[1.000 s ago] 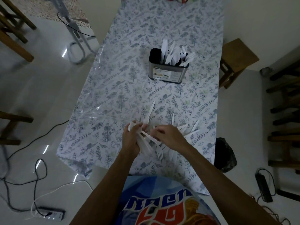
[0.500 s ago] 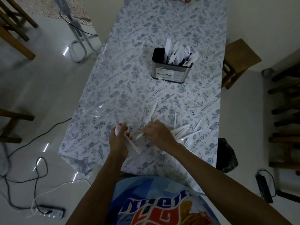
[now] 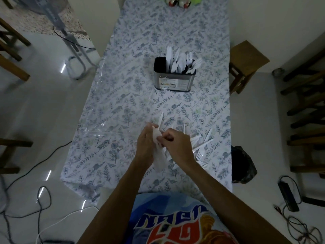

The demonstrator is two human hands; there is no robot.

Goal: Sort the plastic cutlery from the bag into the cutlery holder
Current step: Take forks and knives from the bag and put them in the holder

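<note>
Left hand: left hand (image 3: 146,147) gripped a bundle of white plastic cutlery (image 3: 159,158), fingers curled round it above the near table edge.
Right hand: right hand (image 3: 177,144) pinched the bundle's top end, touching the left hand.
Loose cutlery: forks and knives (image 3: 202,145) lay scattered on the floral tablecloth (image 3: 123,106), just right of the hands, partly hidden by the right wrist.
Holder: metal cutlery holder (image 3: 175,81) stood upright mid-table, well apart from the hands, with cutlery upright inside.
Surroundings: wooden stool (image 3: 246,62) right of table; black bag (image 3: 243,166) on floor; fan stand (image 3: 73,50) at left.
</note>
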